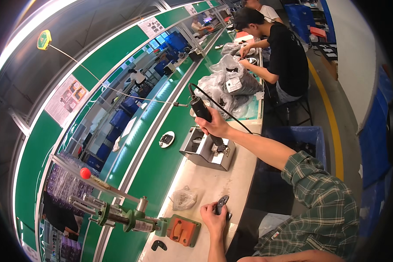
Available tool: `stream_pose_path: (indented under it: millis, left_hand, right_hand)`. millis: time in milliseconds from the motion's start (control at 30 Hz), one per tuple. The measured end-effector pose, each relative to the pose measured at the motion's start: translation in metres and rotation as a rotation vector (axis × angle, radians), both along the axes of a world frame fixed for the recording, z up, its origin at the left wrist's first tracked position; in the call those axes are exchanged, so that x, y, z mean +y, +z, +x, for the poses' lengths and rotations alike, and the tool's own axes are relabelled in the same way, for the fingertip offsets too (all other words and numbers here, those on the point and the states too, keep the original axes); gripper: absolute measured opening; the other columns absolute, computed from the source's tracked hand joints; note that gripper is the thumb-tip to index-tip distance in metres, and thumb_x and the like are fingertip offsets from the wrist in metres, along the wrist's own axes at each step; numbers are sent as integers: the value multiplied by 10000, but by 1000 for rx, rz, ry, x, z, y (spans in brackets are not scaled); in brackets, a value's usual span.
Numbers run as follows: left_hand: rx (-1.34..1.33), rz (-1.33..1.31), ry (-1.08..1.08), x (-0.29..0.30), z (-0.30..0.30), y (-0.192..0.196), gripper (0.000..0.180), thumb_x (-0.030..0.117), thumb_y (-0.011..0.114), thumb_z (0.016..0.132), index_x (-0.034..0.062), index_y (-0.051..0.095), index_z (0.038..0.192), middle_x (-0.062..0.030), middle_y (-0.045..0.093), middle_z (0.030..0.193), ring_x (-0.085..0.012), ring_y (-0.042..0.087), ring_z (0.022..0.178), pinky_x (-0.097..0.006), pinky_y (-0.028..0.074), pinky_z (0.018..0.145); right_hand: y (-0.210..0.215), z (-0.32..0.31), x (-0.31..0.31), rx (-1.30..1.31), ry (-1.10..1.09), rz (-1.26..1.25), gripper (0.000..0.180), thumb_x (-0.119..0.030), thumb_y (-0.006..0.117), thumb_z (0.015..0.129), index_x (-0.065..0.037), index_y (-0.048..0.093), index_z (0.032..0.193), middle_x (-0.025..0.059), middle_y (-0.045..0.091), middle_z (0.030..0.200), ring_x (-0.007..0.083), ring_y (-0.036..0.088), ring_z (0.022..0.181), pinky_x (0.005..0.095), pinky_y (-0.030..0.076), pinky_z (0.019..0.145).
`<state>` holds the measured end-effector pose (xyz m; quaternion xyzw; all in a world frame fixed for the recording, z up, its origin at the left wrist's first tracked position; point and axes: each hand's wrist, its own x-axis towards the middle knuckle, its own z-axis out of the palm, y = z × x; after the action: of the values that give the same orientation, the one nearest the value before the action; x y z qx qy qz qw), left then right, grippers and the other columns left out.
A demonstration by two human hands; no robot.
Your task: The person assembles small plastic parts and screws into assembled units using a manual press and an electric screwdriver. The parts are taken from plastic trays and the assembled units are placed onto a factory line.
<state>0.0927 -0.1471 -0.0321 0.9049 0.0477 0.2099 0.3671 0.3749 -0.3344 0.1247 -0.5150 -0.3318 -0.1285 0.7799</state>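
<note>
My right hand (214, 124) is wrapped round a black electric screwdriver (200, 109), which hangs from a cord and points downward. Its lower end is at a small grey metal box (196, 155), probably a screw feeder; the exact tip is hard to make out. Lower on the bench, my left hand (214, 220) grips a small dark grey moulded part (222, 201) between thumb and fingers. Beside that hand stands a green hand press (137, 222) with an orange fixture block (183, 230). A dark curved piece (159, 245) lies near the fixture.
A clear plastic bag (184, 198) rests on the pale bench (244, 153). On the green conveyor is a white dish (166, 139) with a dark part. Grey plastic bags (231, 83) are heaped before a seated co-worker (288, 56). A blue bin (305, 135) stands beside the bench.
</note>
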Motion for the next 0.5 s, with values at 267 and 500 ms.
stream_pose_path:
  millis: [267,500]
  left_hand:
    - [-15,26,12,2,1,-3,320,182,866,761,25,754,1017,-131,603,1056,-300,618,991,-412,533,889]
    - [-48,44,5,2,2,-3,314,165,862,751,25,755,1011,-122,613,1037,-283,640,953,-407,543,873]
  right_hand:
    - [1,0,-1,2,8,-13,408,-406,739,977,-60,533,1042,-21,554,706,48,548,514,243,481,461]
    - [1,-1,2,8,10,-40,410,-405,745,970,-61,543,1063,-23,568,735,46,548,516,233,476,461]
